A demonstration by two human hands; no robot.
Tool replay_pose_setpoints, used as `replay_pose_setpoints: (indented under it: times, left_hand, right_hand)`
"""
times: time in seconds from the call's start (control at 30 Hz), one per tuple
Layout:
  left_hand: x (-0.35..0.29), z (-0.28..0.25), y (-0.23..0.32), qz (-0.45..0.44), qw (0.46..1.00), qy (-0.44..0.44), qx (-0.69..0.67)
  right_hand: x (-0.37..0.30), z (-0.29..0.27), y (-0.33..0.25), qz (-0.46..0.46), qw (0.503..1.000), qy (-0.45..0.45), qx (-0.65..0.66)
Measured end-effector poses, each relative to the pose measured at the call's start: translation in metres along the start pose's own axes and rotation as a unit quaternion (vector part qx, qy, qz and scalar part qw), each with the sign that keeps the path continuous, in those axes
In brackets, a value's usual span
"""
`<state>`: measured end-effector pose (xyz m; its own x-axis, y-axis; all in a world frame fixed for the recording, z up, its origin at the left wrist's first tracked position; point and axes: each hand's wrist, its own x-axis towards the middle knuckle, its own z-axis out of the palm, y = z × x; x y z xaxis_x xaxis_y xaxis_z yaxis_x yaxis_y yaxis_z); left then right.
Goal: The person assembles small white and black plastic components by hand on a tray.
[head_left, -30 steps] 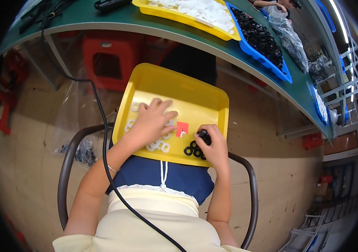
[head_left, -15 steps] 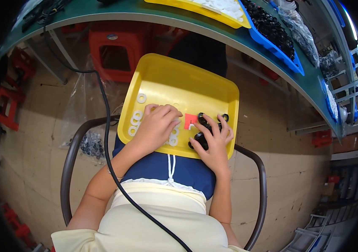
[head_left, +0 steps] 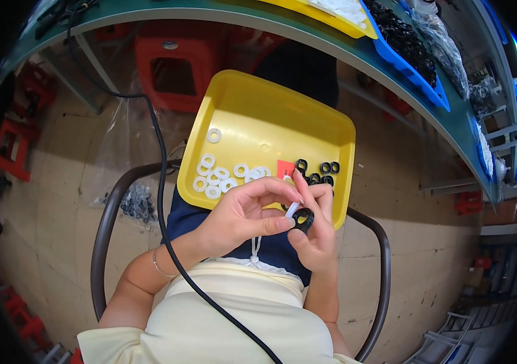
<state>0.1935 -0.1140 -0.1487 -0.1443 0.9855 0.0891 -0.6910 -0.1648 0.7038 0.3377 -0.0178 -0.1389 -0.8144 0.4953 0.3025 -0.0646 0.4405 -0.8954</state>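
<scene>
Over the near edge of a yellow tray (head_left: 270,97) on my lap, my two hands meet. Thumb and fingers of my left hand (head_left: 252,209) pinch a white ring (head_left: 292,210), seen edge-on. A black ring (head_left: 303,219) is gripped in my right hand (head_left: 318,227), its hole facing up toward me. The white ring is right against the black one; whether it sits inside cannot be made out. Several loose white rings (head_left: 222,173) lie in the tray's left half. Several black rings (head_left: 325,168) lie at its right, partly behind my right fingers, beside a red paper piece (head_left: 284,168).
A black cable (head_left: 162,182) runs down across my left arm and lap. Ahead is a green table (head_left: 210,13) with a yellow bin (head_left: 331,17) of white parts and a blue bin (head_left: 413,67) of black parts. A red stool (head_left: 176,67) stands beneath it. Chair arms flank me.
Both hands have lifted from inside the tray and come together nearer my body. The left now has a white ring, the right a black one. The view has shifted slightly.
</scene>
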Motion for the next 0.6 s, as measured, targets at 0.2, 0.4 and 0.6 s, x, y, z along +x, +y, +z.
replay_pose_setpoints:
  times: [0.2,0.4,0.6]
  left_hand:
    - [-0.007,0.001,0.003,-0.161,0.983,0.017,-0.081]
    - [-0.011,0.008,-0.005,-0.07,0.991,0.014,-0.114]
    - [-0.015,0.009,-0.012,-0.046,0.993,0.033,-0.103]
  right_hand:
    - [-0.001,0.0,-0.007,-0.062,0.952,0.042,-0.297]
    - [-0.012,0.009,0.002,-0.233,0.931,0.157,-0.231]
    - [-0.008,0.005,-0.015,-0.237,0.912,0.142,-0.302]
